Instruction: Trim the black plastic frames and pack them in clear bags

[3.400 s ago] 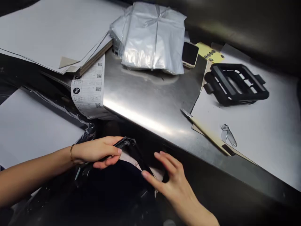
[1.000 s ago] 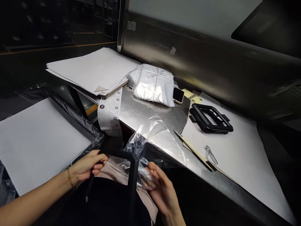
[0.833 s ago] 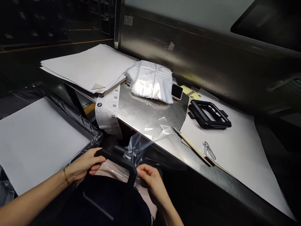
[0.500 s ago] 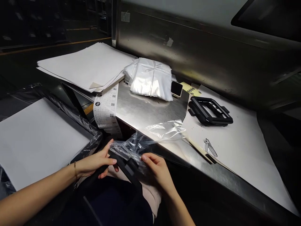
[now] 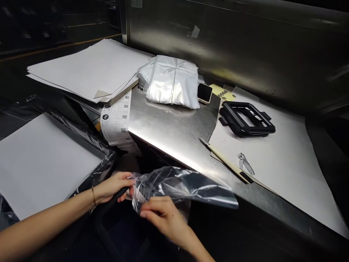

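Note:
A clear plastic bag (image 5: 188,185) stretches rightward from between my hands, below the metal table's front edge. My left hand (image 5: 118,186) is closed on a black frame part (image 5: 107,209), with the bag's gathered end at its fingertips. My right hand (image 5: 163,216) pinches the near edge of the bag, just right of my left hand. Most of the black part is lost in the dark over my lap.
On the metal table (image 5: 163,125) lie a tied bundle of clear bags (image 5: 173,82), a phone (image 5: 204,93), black frames (image 5: 247,120), a knife (image 5: 226,160) and clippers (image 5: 245,163). White sheets (image 5: 87,71) are stacked at the left; another sheet (image 5: 46,160) lies in a plastic-lined box.
The bag has come down off the table edge and now extends right, more open. My right hand has moved down and left, and the black part sits lower. The view has shifted slightly.

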`<control>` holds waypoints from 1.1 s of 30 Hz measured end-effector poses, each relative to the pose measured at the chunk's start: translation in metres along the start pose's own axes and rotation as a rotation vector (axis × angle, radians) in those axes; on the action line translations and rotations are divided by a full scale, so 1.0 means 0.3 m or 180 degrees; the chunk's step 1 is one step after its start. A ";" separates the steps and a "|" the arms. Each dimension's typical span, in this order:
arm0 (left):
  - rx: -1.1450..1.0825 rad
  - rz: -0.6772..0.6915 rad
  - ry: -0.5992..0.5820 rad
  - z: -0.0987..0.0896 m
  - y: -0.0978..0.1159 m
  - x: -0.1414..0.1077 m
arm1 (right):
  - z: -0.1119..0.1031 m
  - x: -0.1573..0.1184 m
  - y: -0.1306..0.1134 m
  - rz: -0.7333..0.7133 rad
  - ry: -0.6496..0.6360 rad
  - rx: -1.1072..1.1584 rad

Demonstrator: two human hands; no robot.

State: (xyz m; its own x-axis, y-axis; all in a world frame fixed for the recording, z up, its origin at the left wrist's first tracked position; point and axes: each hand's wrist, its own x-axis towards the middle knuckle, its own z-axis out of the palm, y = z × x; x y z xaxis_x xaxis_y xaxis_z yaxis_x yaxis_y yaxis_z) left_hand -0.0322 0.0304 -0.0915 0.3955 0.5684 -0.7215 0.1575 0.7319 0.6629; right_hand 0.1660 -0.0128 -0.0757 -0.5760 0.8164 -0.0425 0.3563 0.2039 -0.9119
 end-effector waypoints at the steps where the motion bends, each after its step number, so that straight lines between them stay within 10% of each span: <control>1: -0.0002 -0.0077 0.0088 -0.003 -0.017 0.012 | 0.021 -0.017 0.010 -0.0024 0.0012 -0.0047; 7: -0.0009 -0.0657 0.0419 -0.010 -0.112 0.062 | 0.161 -0.156 0.164 0.0448 0.1155 -0.0393; 12: -0.0075 -0.0865 0.0406 0.009 -0.114 0.074 | 0.303 -0.245 0.143 0.0742 0.1426 -0.0494; 24: -0.1504 -0.1956 0.0541 -0.059 -0.070 0.059 | 0.183 -0.046 0.109 0.1252 0.0715 0.0053; 33: -0.1852 -0.2172 0.0692 -0.054 -0.144 0.044 | 0.158 -0.099 0.054 0.1217 -0.0149 0.0127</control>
State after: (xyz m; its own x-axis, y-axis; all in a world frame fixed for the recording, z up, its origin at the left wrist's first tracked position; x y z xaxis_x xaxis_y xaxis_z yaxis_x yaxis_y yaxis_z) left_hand -0.0485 0.0124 -0.1329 0.1964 -0.0409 -0.9797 -0.2090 0.9744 -0.0826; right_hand 0.1540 -0.0592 -0.1085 -0.4403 0.8037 -0.4003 0.5234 -0.1325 -0.8417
